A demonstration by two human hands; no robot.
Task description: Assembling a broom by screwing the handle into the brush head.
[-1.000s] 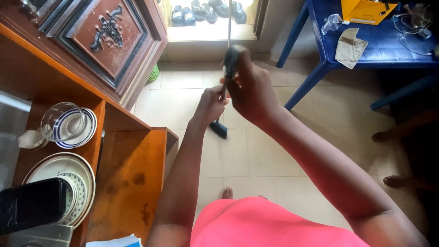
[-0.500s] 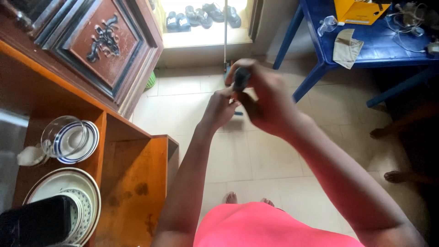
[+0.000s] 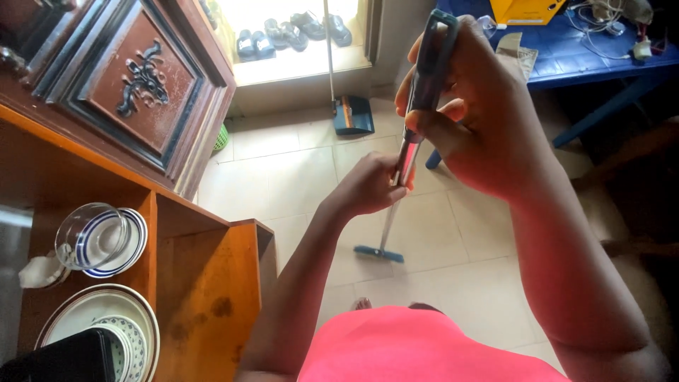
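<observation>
Head view, looking down.

Right hand: raised close to the camera, fingers curled and pressed shut around the dark grip at the top of a broom handle. Thumb lies along the front of the grip.

Left hand: lower down, fingers closed in a fist on the metal shaft of the same handle, just below the right hand. The two hands are near each other but apart.

Broom head: blue, flat, resting on the tiled floor well below the hands, just ahead of the person's toes. The shaft runs from it up through both hands, tilted slightly to the right.

Dustpan: blue, upright with a long pole, standing on the floor beside the doorway step, apart from the broom.

Sandals: several pairs, dark, lined up in the bright doorway beyond the step.

Wooden shelf: orange-brown, at left. It carries a glass jug set on a blue-rimmed plate, and below them a stack of patterned plates.

Carved door: dark wood with a metal ornament, above the shelf.

Desk: blue, upper right, carrying a yellow box, a folded cloth and white cables. The right hand hides part of it.
</observation>
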